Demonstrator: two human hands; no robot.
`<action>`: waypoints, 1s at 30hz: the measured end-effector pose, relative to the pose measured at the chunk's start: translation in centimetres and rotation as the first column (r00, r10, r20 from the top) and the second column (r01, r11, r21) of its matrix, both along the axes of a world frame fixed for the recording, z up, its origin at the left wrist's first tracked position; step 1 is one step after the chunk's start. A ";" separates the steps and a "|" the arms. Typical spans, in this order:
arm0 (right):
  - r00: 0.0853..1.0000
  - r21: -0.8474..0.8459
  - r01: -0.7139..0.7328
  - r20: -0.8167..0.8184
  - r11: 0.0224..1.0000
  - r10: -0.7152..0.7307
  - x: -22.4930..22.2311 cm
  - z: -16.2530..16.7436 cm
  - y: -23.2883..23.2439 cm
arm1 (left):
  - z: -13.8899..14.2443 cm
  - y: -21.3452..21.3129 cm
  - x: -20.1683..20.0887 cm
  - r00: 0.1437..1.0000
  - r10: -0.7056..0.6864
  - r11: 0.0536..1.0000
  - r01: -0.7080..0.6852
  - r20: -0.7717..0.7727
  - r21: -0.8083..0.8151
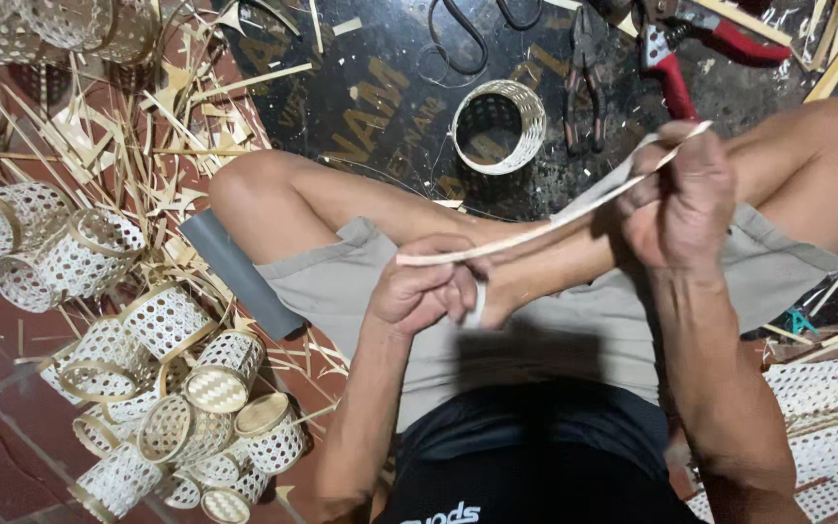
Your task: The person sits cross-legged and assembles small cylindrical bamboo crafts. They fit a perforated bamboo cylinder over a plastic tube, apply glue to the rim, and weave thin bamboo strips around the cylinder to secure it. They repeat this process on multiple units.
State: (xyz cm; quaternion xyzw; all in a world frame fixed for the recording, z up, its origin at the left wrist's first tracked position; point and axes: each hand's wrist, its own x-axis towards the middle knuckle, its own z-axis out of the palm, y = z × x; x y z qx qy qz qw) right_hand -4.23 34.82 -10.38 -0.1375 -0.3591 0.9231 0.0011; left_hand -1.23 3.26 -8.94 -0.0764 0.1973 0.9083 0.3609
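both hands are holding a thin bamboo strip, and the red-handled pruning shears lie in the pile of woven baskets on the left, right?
Not quite. Both hands, left hand and right hand, do hold the bamboo strip, but the head view shows the pruning shears on the dark board at top right, away from the woven baskets.

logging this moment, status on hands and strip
Left hand shut on bamboo strip. Right hand shut on its far end. Strip spans both hands, nothing blocking.

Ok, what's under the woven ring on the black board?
The ring stands on the dark board; through its open middle only board shows. Pliers lie beside it. Anything beneath its rim is hidden.
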 end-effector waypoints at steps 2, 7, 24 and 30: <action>1.000 0.031 0.025 0.011 0.999 -0.025 0.7 0.0 0.9 | 0.1 0.4 0.8 0.978 0.202 0.979 -0.202 0.059 -0.016; 0.998 -0.162 -0.060 0.018 0.985 0.064 2.1 -0.6 1.7 | -0.4 2.0 1.5 0.861 0.504 0.863 -0.504 0.076 -0.011; 0.986 -0.198 0.145 0.110 0.969 -0.125 1.2 -4.9 5.1 | -1.2 4.3 -3.1 0.906 0.417 0.719 -0.379 -0.073 -0.582; 0.981 -0.199 0.191 0.025 0.961 -0.190 2.4 -5.1 8.9 | -1.8 6.2 -6.9 0.744 -0.248 -0.020 -0.644 -0.620 -0.765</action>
